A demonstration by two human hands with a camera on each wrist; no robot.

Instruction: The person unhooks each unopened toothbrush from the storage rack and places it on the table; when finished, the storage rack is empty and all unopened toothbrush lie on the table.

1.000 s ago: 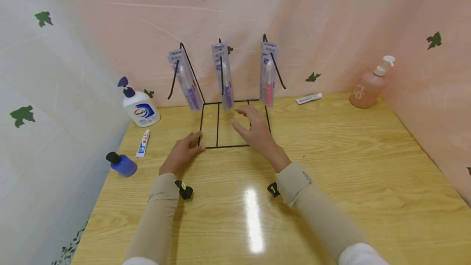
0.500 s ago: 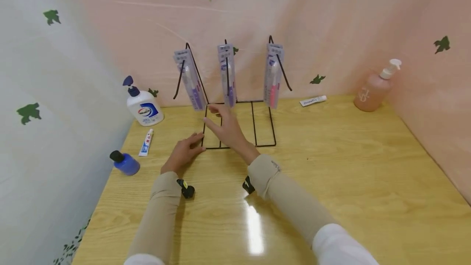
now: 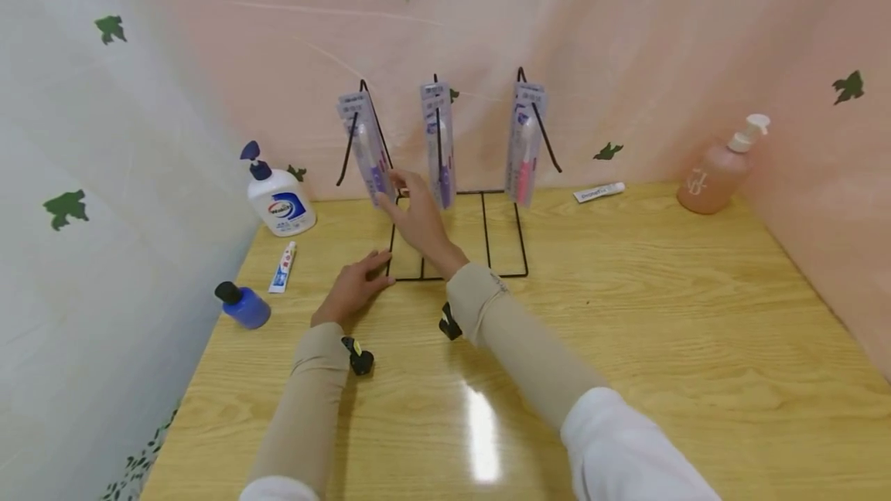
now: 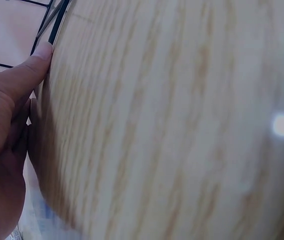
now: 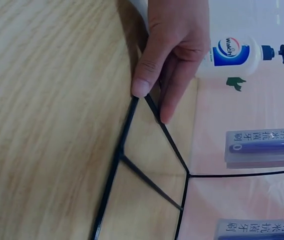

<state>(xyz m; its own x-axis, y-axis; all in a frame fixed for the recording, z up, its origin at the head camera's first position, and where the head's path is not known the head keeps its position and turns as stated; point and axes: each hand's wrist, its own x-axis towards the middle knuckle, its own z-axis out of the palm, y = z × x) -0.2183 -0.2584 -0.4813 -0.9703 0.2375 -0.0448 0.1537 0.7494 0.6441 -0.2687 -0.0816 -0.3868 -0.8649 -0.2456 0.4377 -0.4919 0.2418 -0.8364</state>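
A black wire display rack [image 3: 523,250] stands on the wooden table [image 3: 668,331], with packaged toothbrushes on its three hooks. My left hand [image 3: 350,288] holds the rack's front left corner, thumb at the front wire and fingers along the side wire. My right hand [image 3: 421,219] reaches over the base to the lower end of the left toothbrush packs [image 3: 370,157]. Its thumb and fingers are apart beside the packs' edge; whether they touch is unclear. Purple brushes also fill the middle packs [image 3: 446,168], while a pink one shows in the right packs [image 3: 525,153].
Left of the rack stand a white pump bottle [image 3: 281,203], a small toothpaste tube [image 3: 282,267] and a blue bottle [image 3: 247,309]. At the right are a white tube [image 3: 600,192] and a pink pump bottle [image 3: 713,176]. A patterned curtain [image 3: 626,45] hangs behind.
My right hand has moved left across the rack's base, from below the middle packs, then up to the left packs. My left hand stays at the rack's corner. The head view shifts slightly.
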